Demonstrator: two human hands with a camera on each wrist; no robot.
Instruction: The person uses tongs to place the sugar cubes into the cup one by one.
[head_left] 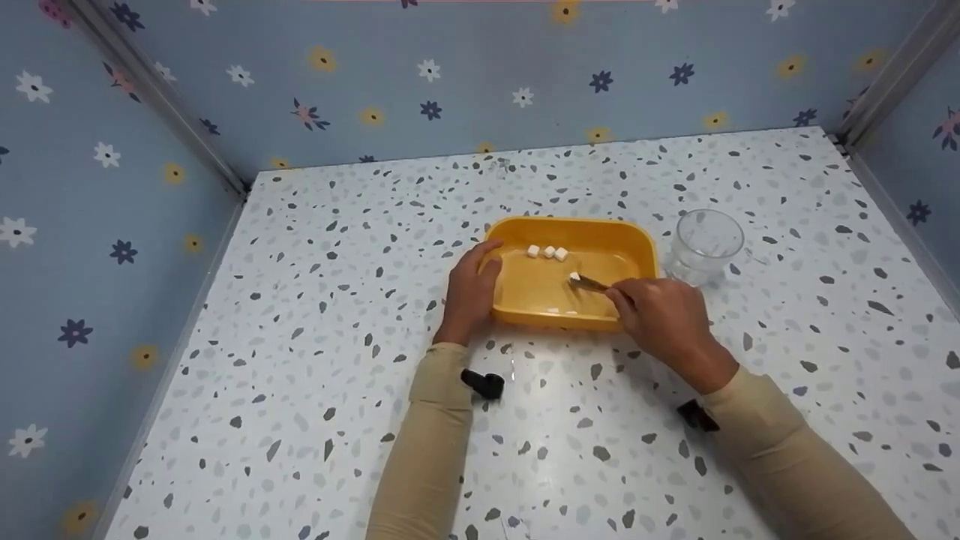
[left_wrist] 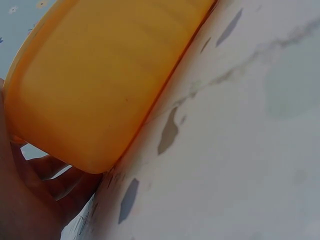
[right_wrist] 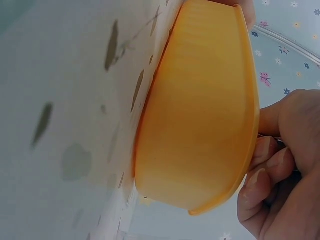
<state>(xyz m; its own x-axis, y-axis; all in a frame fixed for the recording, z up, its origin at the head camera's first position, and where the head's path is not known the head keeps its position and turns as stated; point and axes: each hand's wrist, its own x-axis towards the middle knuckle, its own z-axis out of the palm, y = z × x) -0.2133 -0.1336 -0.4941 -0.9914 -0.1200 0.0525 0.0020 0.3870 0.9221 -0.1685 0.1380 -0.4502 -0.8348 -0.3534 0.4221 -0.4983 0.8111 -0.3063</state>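
A yellow tray [head_left: 517, 319] sits on the table, with several small white cubes [head_left: 533, 251] inside it. My left hand [head_left: 471, 291] grips the tray's left end, thumb over the rim and other fingers along the outside wall. In my right hand [head_left: 664, 315] is a pair of metal tweezers [head_left: 589, 283], pinched between thumb and fingers over the tray's right side. A white cube [head_left: 574, 277] is at the tweezers' tips, low inside the tray. In the right wrist view the tray's wall hides the tips; the curled fingers [right_wrist: 260, 187] show beside the rim.
A clear glass cup [head_left: 705, 244] stands just right of the tray, behind my right hand. The speckled white table [head_left: 315, 360] is bounded by blue flowered panels [head_left: 450, 67] at the back and both sides.
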